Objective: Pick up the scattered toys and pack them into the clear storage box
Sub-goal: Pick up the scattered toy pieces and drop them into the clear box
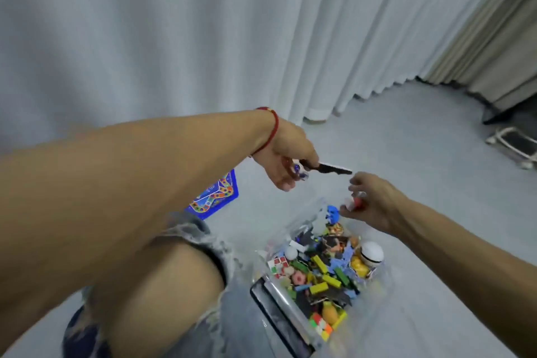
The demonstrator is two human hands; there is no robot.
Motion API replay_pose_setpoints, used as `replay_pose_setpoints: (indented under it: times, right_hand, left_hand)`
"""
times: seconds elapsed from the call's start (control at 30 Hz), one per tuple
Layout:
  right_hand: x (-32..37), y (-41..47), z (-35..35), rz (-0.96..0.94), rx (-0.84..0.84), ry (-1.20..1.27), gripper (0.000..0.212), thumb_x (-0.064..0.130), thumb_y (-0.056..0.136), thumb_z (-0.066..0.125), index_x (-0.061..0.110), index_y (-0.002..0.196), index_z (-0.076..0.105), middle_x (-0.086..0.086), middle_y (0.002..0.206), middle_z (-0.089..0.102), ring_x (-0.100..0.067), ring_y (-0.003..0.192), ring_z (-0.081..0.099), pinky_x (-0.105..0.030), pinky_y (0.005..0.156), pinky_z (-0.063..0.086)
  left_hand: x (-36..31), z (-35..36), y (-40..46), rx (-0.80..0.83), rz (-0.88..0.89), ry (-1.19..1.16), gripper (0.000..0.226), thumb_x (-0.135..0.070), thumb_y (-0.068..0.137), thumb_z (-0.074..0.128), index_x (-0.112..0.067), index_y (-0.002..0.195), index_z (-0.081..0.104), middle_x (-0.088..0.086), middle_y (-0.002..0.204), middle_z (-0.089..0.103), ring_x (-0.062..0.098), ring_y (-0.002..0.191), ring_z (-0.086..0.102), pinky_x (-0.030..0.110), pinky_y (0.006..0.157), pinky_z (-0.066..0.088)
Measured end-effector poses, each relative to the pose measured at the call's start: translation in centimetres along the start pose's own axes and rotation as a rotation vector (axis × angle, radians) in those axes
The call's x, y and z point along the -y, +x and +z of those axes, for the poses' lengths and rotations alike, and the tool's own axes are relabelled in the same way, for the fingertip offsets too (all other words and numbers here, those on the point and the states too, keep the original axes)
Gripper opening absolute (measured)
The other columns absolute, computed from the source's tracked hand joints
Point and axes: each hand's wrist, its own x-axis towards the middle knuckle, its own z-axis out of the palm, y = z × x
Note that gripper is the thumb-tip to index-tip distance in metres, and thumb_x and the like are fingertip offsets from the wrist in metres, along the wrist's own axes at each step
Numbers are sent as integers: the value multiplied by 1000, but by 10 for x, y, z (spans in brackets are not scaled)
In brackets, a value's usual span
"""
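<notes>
Left hand [286, 160]: grip on black toy [334, 168]. Right hand [374, 202]: pinching red-and-white toy [355, 203]. Both above clear storage box [293, 229]; best released low, inside rim.

The toy [334, 168] in the left hand [286, 154] was black; that wrist bore a red cord [271, 128]. The right hand [374, 202] held a red-and-white piece [355, 202]. The game board [215, 196] was blue with multicoloured spots. Curtains [174, 23] were white, the floor [421, 154] pale grey.
</notes>
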Motion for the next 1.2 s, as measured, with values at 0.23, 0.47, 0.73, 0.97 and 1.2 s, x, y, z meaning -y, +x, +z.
replay_pose_setpoints:
  times: [0.23, 0.47, 0.73, 0.97, 1.2]
  right_hand:
    - [-6, -2, -2, -60, -72, -147, 40, 28, 93, 50, 5, 126, 55, -12, 121, 51, -36, 104, 54, -53, 94, 49]
    - [-2, 2, 173, -187, 358, -414, 26, 18, 92, 56, 2, 107, 69, -15, 103, 70, -32, 94, 68, -42, 88, 57]
    - [-72, 9, 431, -243, 906, -882, 22, 23, 94, 59, 7, 108, 67, -13, 103, 70, -26, 84, 70, -41, 78, 60]
    - [-191, 62, 535, -993, 1092, -1749, 39, 32, 93, 58, 19, 129, 51, -7, 123, 56, -25, 104, 57, -35, 86, 49]
    - [-272, 110, 568, -1253, 822, -1560, 54, 46, 88, 61, 11, 125, 45, -9, 118, 46, -26, 101, 51, -42, 72, 52]
  left_hand:
    - [12, -14, -9, -129, -23, -36, 61, -40, 97, 53, -16, 148, 32, 29, 153, 22, 48, 138, 30, 62, 96, 46]
    - [204, -133, -104, -586, -165, -107, 32, -29, 97, 53, -12, 123, 57, 18, 120, 60, 32, 97, 63, 48, 84, 57]
    - [466, -151, -145, -745, -611, -173, 25, -21, 93, 57, 1, 103, 64, 22, 102, 67, 34, 82, 64, 44, 75, 59]
    - [579, -58, -42, -760, -647, -238, 37, -37, 78, 75, -19, 106, 59, 5, 106, 59, 21, 90, 58, 28, 75, 48]
    - [613, -32, 13, -790, -435, 2, 16, -11, 81, 66, -9, 96, 62, 6, 99, 52, 26, 93, 55, 26, 75, 40]
